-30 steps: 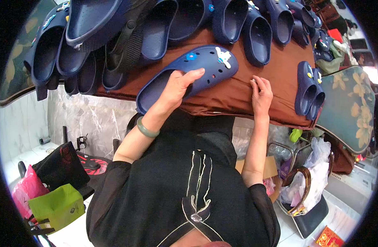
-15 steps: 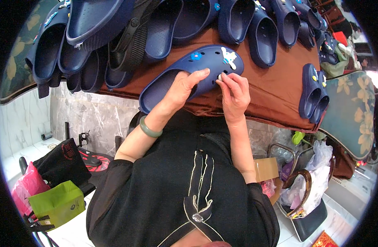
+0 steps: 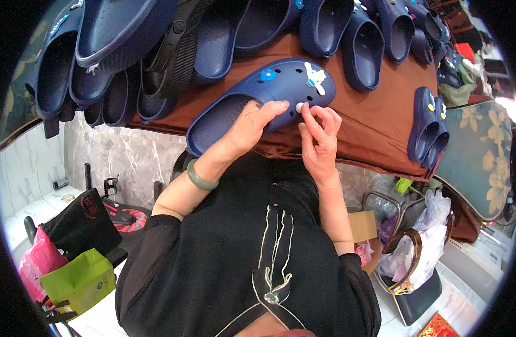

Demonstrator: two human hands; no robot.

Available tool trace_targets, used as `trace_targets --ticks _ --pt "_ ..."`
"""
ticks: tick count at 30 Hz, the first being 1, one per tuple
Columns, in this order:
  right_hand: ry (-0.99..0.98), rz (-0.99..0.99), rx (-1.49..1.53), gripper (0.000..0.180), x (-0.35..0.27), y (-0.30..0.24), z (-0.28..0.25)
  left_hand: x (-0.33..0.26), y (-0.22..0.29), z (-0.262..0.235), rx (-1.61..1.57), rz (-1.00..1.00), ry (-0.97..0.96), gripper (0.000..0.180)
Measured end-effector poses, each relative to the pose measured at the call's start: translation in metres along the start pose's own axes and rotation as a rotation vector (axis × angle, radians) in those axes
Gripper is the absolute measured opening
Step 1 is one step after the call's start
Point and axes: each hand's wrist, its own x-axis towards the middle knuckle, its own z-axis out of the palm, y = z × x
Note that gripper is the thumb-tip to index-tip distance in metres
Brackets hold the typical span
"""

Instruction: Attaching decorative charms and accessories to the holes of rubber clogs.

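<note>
A navy blue clog (image 3: 213, 121) lies tilted over the front of the brown-covered table. My left hand (image 3: 248, 128) grips it, the fingers inside the foot opening and the thumb across the upper. A small round white shoe charm (image 3: 299, 106) sits at one of the holes on the clog's near side. My right hand (image 3: 321, 140) is closed, its index fingertip against that charm and its thumb lower down by the clog's edge. On the same upper are a blue flower charm (image 3: 267, 74) and a white winged charm (image 3: 314, 78).
Several more navy clogs (image 3: 362, 56) line the table's far side, one black clog (image 3: 179, 50) among them. A pair of clogs (image 3: 429, 129) stands at the table's right end. The brown cloth (image 3: 381, 135) hangs over the near edge. Bags (image 3: 81, 281) stand at lower left.
My right index fingertip has shifted to the charm's side and the thumb has dropped away, so more of the white charm shows. The left hand keeps its hold on the clog.
</note>
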Motion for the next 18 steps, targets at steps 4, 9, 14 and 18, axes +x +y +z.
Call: trace_targets --ticks 4,9,14,18 --pt "0.045 0.092 0.117 0.037 0.001 0.002 0.002 -0.003 -0.012 -0.006 0.039 -0.003 0.02 0.032" --pt "0.008 0.011 0.029 0.026 0.016 0.022 -0.007 0.006 -0.014 -0.007 0.087 -0.039 -0.02 0.033" --pt "-0.135 -0.199 0.012 0.023 0.046 0.035 -0.033 0.007 -0.01 0.0 0.011 0.025 0.037 0.035" --pt "-0.231 -0.305 0.038 0.016 0.052 0.021 -0.045 0.006 -0.02 -0.013 -0.008 -0.003 0.082 0.02"
